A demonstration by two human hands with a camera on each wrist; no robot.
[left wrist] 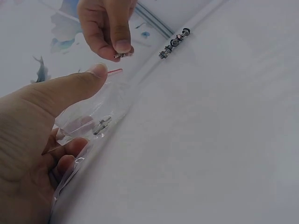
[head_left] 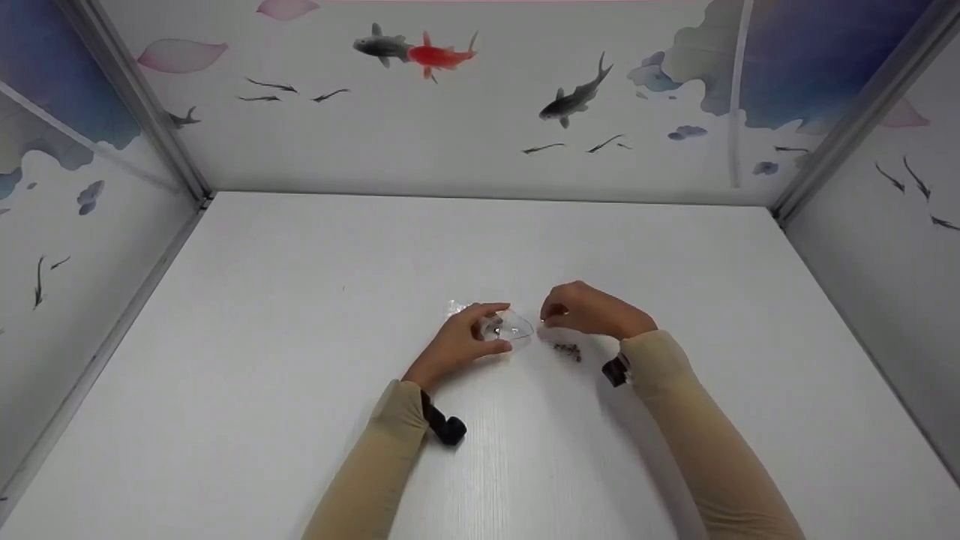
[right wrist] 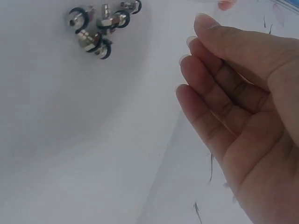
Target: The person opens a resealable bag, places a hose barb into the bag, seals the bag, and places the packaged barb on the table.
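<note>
A clear plastic zip bag (head_left: 519,328) with a red line along its mouth is held by my left hand (head_left: 454,341), thumb on one side and curled fingers on the other. Inside the bag lies a small metal fitting (left wrist: 102,126), seen in the left wrist view. Just beyond the bag's mouth, my right hand (head_left: 598,311) pinches another small metal fitting (left wrist: 122,55) between thumb and fingertips; the right wrist view hides it. Several metal fittings with black rings (right wrist: 96,32) lie in a loose pile on the table, below the right hand.
The white table (head_left: 300,420) spreads around both hands. Panels printed with fish (head_left: 574,97) and petals stand along its back and sides, with metal posts (head_left: 161,112) at the corners.
</note>
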